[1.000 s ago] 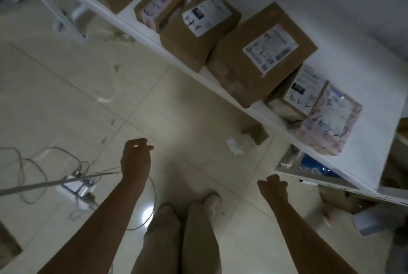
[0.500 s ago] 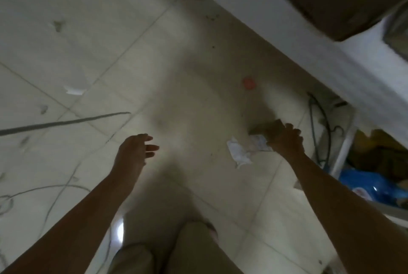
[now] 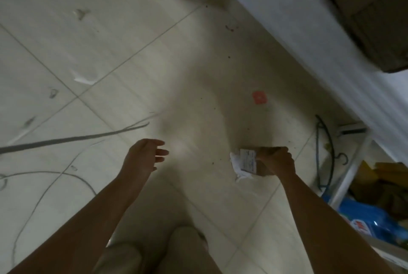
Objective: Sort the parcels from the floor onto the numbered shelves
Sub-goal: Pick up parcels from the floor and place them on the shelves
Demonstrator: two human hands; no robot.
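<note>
My right hand (image 3: pixel 276 161) is curled over the small parcel (image 3: pixel 248 161) from above, fingers and thumb gripping its brown sides. The parcel is low at the floor (image 3: pixel 132 53), with its labelled face turned toward my left hand (image 3: pixel 143 156). That hand hangs open and empty, well apart from the parcel. Long axis: not determinable, since my hand covers it. Crumpled paper (image 3: pixel 237 169) lies against the parcel's label side. The shelf (image 3: pixel 309 31) lies beyond the parcel, so the lift falls to the right hand.
</note>
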